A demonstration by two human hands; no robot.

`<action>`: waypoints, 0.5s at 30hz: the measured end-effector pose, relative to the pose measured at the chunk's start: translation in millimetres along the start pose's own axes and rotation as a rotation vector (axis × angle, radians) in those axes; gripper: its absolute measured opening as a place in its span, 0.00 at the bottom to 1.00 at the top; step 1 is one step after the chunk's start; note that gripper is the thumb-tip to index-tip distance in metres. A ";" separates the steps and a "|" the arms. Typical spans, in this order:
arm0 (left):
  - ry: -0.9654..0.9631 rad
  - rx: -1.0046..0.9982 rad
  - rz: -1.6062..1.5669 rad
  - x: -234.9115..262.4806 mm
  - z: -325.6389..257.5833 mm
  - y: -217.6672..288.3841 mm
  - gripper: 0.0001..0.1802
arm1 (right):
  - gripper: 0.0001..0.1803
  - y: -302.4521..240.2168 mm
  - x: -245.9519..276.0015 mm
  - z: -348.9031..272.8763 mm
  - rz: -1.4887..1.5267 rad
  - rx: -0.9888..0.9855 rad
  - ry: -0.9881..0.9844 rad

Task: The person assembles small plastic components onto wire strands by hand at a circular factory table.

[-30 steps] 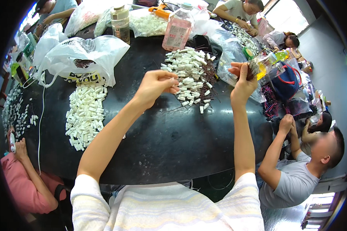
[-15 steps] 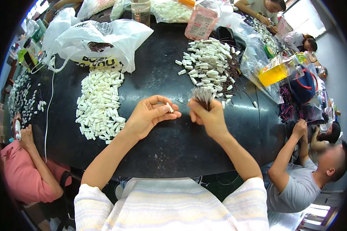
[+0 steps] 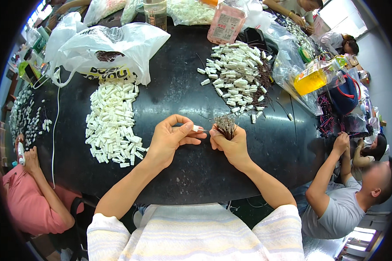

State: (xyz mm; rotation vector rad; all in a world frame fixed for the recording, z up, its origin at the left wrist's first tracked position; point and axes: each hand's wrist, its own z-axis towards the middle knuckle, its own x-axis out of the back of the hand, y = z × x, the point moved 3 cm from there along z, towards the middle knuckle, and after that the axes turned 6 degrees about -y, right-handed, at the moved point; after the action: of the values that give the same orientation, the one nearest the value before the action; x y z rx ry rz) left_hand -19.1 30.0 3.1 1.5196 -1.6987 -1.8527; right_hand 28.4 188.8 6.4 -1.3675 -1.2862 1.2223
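Note:
Between the thumb and fingers of my left hand [image 3: 170,141] is a small white plastic connector housing [image 3: 197,128]. My right hand [image 3: 235,148] is closed round a bundle of thin dark wires [image 3: 225,125], with silvery tips fanning out at the top. From its fingertips a thin wire end points left at the housing; whether it has entered cannot be made out. To the left lies a heap of loose white housings [image 3: 113,124]. Beyond my right hand is another pile of white housings with dark wires [image 3: 237,74].
A white plastic bag [image 3: 113,48] stands behind the left heap. At the back are a clear cup [image 3: 155,15] and a pink bottle [image 3: 225,26]. A yellow bottle [image 3: 310,82] lies at right on clear plastic. A white cord [image 3: 55,130] runs down the left; co-workers sit on both sides.
My hands have come closer together. The right one has turned so that its fingertips face the housing, with a wire end now showing between them. The wire bundle's tips have swung slightly left.

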 end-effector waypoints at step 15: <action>-0.073 -0.051 0.072 -8.1 1.2 -9.7 0.09 | 0.04 -0.3 4.9 -0.7 -0.280 0.266 -0.030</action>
State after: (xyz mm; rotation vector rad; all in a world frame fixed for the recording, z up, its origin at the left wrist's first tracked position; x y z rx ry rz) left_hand -11.9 39.6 -0.8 1.3684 -1.7002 -1.9215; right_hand 29.0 193.8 6.4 -0.9483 -1.2379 1.1727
